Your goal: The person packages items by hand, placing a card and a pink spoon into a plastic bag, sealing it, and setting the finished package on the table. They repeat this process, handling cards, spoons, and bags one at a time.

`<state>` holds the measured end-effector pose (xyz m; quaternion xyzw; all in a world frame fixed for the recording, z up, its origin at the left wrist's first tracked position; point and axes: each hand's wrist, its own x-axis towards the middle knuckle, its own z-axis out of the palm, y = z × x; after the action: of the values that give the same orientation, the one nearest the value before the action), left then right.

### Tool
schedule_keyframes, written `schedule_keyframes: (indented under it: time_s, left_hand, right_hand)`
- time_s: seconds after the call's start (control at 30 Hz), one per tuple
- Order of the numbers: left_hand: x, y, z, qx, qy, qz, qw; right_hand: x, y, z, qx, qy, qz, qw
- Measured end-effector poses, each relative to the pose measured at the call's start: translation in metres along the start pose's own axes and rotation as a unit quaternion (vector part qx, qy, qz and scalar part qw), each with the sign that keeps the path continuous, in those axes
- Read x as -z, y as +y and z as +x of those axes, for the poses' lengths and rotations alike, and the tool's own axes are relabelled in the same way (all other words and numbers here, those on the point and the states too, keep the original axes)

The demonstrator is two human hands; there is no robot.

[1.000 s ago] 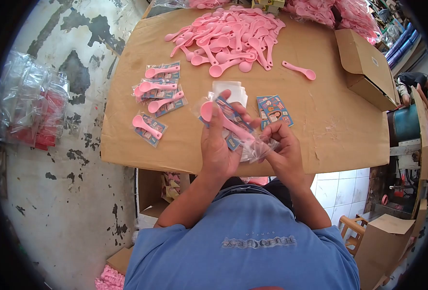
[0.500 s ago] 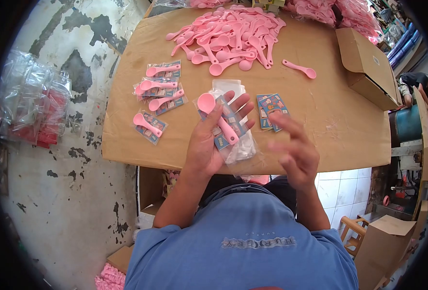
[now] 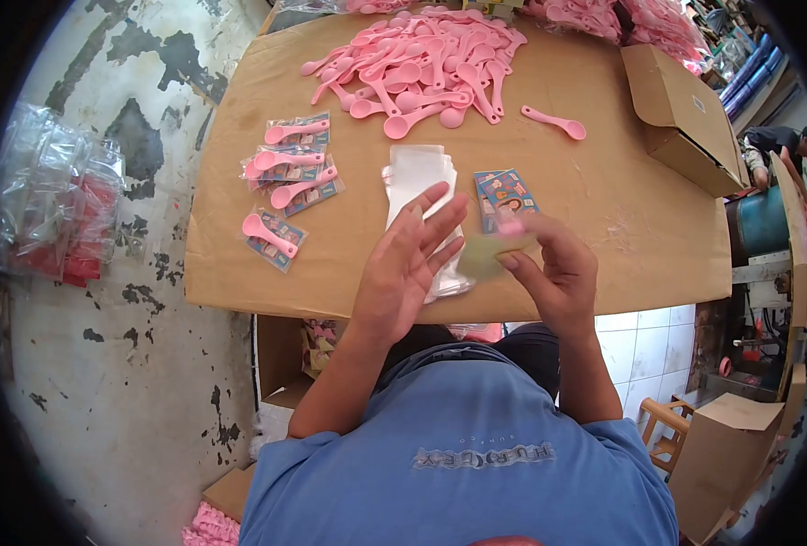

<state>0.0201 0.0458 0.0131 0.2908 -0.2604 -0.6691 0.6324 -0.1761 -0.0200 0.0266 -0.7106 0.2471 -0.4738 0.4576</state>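
My right hand point(image 3: 563, 278) pinches a bagged pink spoon point(image 3: 487, 257) between thumb and fingers; motion smears it, with a pale green patch and some pink showing. My left hand point(image 3: 399, 273) is open and holds nothing, palm up with fingers apart. It hovers over the near part of a stack of clear plastic bags point(image 3: 419, 168). Behind my right hand lie printed blue cards point(image 3: 503, 191), partly covered. On the left are several pink spoons packed in bags with cards, the nearest packet point(image 3: 274, 238) lying apart from the others point(image 3: 296, 164).
A large heap of pink spoons point(image 3: 431, 68) covers the table's far part. One loose spoon point(image 3: 553, 123) lies right of it, near an open cardboard box point(image 3: 685, 118). Bundles of clear packaging point(image 3: 57, 200) hang at the left. Another person point(image 3: 776, 150) is at the far right.
The bagged spoon has passed from my left hand to my right hand. My left hand has opened, and the view has shifted slightly.
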Motion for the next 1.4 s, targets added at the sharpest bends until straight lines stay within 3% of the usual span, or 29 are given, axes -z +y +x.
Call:
schedule_keyframes:
  time_s: [0.03,0.07,0.17,0.2,0.3,0.37,0.4,0.5,0.6,0.9,1.03,1.13,1.2,1.33,1.4]
  left_hand:
    - [0.000,0.002,-0.002,-0.018,-0.027,0.040,0.999]
    - [-0.002,0.002,-0.004,0.001,-0.047,0.018,0.999]
    - [-0.012,0.004,-0.014,0.011,-0.027,0.184,0.982]
    - [-0.008,-0.002,-0.012,0.005,-0.002,0.137,0.991]
    - [0.001,-0.009,-0.015,-0.013,0.037,0.173,0.984]
    - [-0.012,-0.005,-0.019,-0.038,0.072,0.183,0.980]
    - [-0.017,-0.004,-0.021,-0.050,0.089,0.189,0.977]
    - [-0.013,-0.008,-0.026,-0.055,0.074,0.284,0.955]
    - [-0.012,0.000,-0.031,-0.022,0.038,0.406,0.913]
    - [-0.022,-0.008,-0.033,-0.078,0.032,0.469,0.879]
    - [-0.025,0.002,-0.034,-0.028,-0.019,0.475,0.880]
    - [-0.020,0.000,-0.036,-0.002,-0.021,0.400,0.916]
    - [-0.012,-0.008,-0.038,-0.008,0.004,0.326,0.945]
    - [-0.014,0.002,-0.039,-0.016,0.059,0.188,0.980]
    - [-0.009,0.003,-0.037,-0.042,0.077,0.168,0.982]
  right_hand:
    - [-0.001,-0.006,-0.004,-0.079,0.024,0.016,0.996]
    - [-0.002,-0.003,-0.008,-0.099,0.008,0.028,0.995]
    - [-0.012,-0.001,-0.018,-0.189,-0.022,0.086,0.978]
    - [-0.015,0.001,-0.019,-0.198,-0.037,0.089,0.975]
    - [-0.020,-0.003,-0.021,-0.248,0.029,0.135,0.959]
    - [-0.021,0.001,-0.015,-0.093,0.066,-0.060,0.992]
    - [-0.021,0.003,-0.010,-0.013,0.083,-0.158,0.984]
    - [-0.022,-0.005,0.011,0.115,0.066,-0.292,0.947]
    - [-0.029,-0.009,0.023,0.170,0.065,-0.345,0.921]
    - [-0.028,0.004,0.021,0.186,0.073,-0.341,0.919]
    - [-0.016,0.005,0.020,0.097,0.103,-0.223,0.964]
    - [0.001,0.005,0.021,0.007,0.179,-0.069,0.981]
    - [0.017,0.007,0.024,-0.049,0.256,0.111,0.959]
    - [0.051,0.006,0.016,-0.019,0.295,0.298,0.908]
    - [0.057,0.003,0.010,-0.022,0.190,0.332,0.924]
